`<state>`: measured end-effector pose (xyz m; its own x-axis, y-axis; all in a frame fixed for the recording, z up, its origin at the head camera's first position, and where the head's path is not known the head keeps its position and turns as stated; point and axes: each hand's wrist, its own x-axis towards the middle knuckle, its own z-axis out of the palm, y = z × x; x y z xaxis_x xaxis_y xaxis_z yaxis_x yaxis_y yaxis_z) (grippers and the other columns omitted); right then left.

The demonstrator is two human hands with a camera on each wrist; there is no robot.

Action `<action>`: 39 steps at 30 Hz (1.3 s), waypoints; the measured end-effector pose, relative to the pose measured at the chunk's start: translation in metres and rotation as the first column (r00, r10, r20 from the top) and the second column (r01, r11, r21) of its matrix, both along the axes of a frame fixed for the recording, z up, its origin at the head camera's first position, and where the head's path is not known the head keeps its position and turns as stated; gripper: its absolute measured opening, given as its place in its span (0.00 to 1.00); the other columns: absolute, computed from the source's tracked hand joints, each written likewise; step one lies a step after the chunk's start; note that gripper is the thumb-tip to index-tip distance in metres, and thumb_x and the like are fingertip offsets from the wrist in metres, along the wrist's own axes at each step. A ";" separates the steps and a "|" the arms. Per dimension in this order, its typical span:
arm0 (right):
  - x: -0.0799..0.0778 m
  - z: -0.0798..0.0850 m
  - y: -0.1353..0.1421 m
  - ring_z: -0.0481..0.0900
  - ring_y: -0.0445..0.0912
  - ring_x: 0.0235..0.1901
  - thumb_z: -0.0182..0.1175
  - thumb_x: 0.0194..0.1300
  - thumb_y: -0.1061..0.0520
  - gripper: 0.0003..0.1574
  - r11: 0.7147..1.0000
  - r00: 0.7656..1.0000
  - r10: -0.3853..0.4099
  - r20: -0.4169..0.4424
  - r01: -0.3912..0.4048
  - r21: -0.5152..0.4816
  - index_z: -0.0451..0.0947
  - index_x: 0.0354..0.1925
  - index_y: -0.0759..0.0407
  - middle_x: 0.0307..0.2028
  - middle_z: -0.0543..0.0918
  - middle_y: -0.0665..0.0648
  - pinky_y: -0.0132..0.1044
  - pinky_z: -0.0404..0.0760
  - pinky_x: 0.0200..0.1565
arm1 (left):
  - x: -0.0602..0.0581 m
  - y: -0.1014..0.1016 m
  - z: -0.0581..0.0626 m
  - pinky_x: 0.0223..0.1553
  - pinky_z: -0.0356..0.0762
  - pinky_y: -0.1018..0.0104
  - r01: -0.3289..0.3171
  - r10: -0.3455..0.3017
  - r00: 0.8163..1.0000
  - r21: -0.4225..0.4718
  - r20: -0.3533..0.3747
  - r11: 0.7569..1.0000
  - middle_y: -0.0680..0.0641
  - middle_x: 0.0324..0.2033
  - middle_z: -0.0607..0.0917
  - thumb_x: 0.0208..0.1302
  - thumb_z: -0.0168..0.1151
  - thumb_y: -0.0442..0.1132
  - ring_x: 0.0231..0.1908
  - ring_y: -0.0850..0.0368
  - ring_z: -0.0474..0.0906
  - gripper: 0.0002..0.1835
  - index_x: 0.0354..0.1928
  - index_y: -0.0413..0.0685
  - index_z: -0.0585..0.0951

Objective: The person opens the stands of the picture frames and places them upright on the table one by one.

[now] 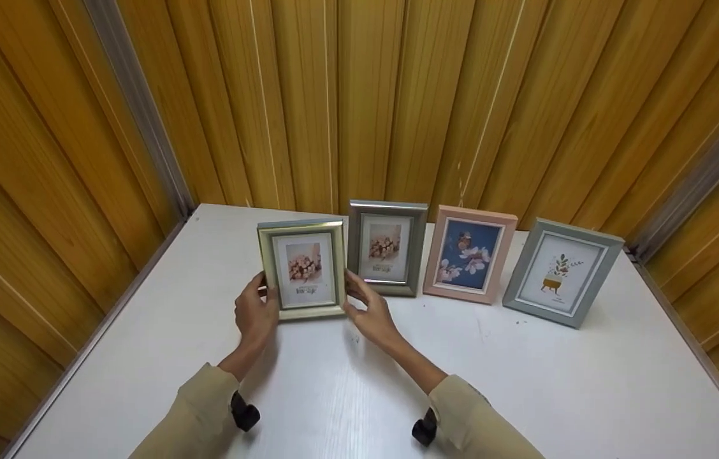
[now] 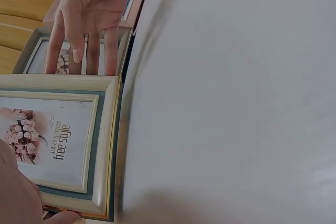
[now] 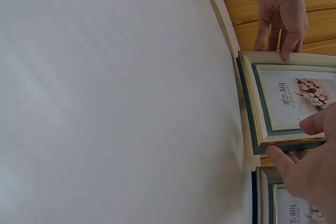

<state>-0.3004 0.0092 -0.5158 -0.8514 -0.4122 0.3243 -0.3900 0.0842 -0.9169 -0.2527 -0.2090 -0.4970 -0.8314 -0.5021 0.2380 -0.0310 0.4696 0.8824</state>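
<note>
A cream-gold picture frame (image 1: pixel 303 313) with a pink bouquet picture stands upright, leaning back slightly, at the left of a row of frames. My left hand (image 1: pixel 256 312) holds its left side, the thumb along the front edge and the other fingers partly hidden behind. On the opposite side, my right hand (image 1: pixel 372 313) grips the lower right edge. Its fingers (image 2: pixel 110 51) reach to that edge in the left wrist view. Whether the bottom of the frame rests on the table cannot be told.
To the right, a grey-silver picture frame (image 1: pixel 354 248) stands close beside the held one. Further along are a pink frame (image 1: pixel 506 258) with blossoms and a grey-green frame (image 1: pixel 595 280) turned at an angle. All stand on a white table (image 1: pixel 347 395) before wood-patterned panels (image 1: pixel 372 95).
</note>
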 end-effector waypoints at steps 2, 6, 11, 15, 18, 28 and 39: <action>-0.004 0.000 -0.004 0.71 0.66 0.68 0.55 0.68 0.73 0.40 1.000 1.000 0.005 0.014 -0.005 0.003 0.58 0.76 0.69 0.71 0.69 0.73 0.55 0.77 0.64 | -0.005 -0.003 -0.002 0.53 0.79 0.42 0.000 0.001 1.000 0.012 -0.004 1.000 0.35 0.56 0.84 0.72 0.57 0.32 0.54 0.40 0.83 0.22 0.67 0.36 0.76; -0.010 0.005 -0.012 0.69 0.66 0.71 0.55 0.68 0.71 0.42 0.998 0.999 0.001 0.040 -0.004 0.059 0.55 0.78 0.67 0.73 0.66 0.73 0.55 0.75 0.66 | -0.014 -0.010 -0.004 0.55 0.78 0.43 0.006 -0.006 1.000 0.044 -0.006 0.999 0.35 0.58 0.83 0.73 0.56 0.32 0.55 0.39 0.82 0.22 0.67 0.37 0.75; -0.016 0.013 -0.020 0.62 0.62 0.75 0.56 0.68 0.67 0.47 0.991 0.991 -0.009 0.131 -0.009 0.136 0.51 0.80 0.60 0.77 0.60 0.67 0.55 0.69 0.71 | -0.021 -0.016 -0.002 0.58 0.76 0.45 0.009 -0.009 1.000 0.081 0.010 0.997 0.36 0.59 0.83 0.74 0.55 0.33 0.57 0.40 0.81 0.22 0.68 0.38 0.75; -0.021 0.017 -0.025 0.56 0.62 0.78 0.56 0.69 0.66 0.49 0.992 0.982 0.013 0.191 -0.037 0.123 0.47 0.81 0.60 0.79 0.54 0.66 0.55 0.65 0.73 | -0.026 -0.019 -0.001 0.59 0.76 0.45 0.006 -0.006 1.000 0.094 0.003 0.996 0.36 0.59 0.83 0.73 0.55 0.33 0.57 0.40 0.81 0.22 0.68 0.39 0.75; -0.023 0.019 -0.028 0.54 0.61 0.79 0.56 0.69 0.67 0.49 0.991 0.976 0.018 0.215 -0.045 0.122 0.46 0.81 0.62 0.80 0.52 0.66 0.54 0.63 0.74 | -0.029 -0.019 -0.003 0.59 0.76 0.45 -0.005 0.006 1.000 0.095 -0.008 0.995 0.35 0.58 0.83 0.73 0.56 0.32 0.57 0.39 0.82 0.22 0.67 0.38 0.75; -0.026 0.027 -0.033 0.51 0.58 0.80 0.58 0.69 0.64 0.51 0.983 0.971 -0.017 0.237 -0.027 0.180 0.44 0.81 0.62 0.80 0.53 0.65 0.52 0.55 0.78 | -0.043 -0.020 -0.003 0.60 0.75 0.44 -0.004 0.002 1.000 0.065 0.021 0.998 0.35 0.60 0.82 0.74 0.54 0.34 0.59 0.39 0.80 0.24 0.69 0.38 0.73; -0.021 0.029 -0.024 0.59 0.63 0.77 0.56 0.71 0.66 0.45 0.984 0.970 -0.009 0.242 -0.034 0.173 0.50 0.80 0.65 0.77 0.59 0.70 0.53 0.63 0.75 | -0.041 -0.019 -0.003 0.61 0.72 0.43 -0.037 0.039 0.999 0.041 -0.027 0.998 0.32 0.57 0.81 0.71 0.56 0.31 0.61 0.37 0.75 0.22 0.65 0.35 0.74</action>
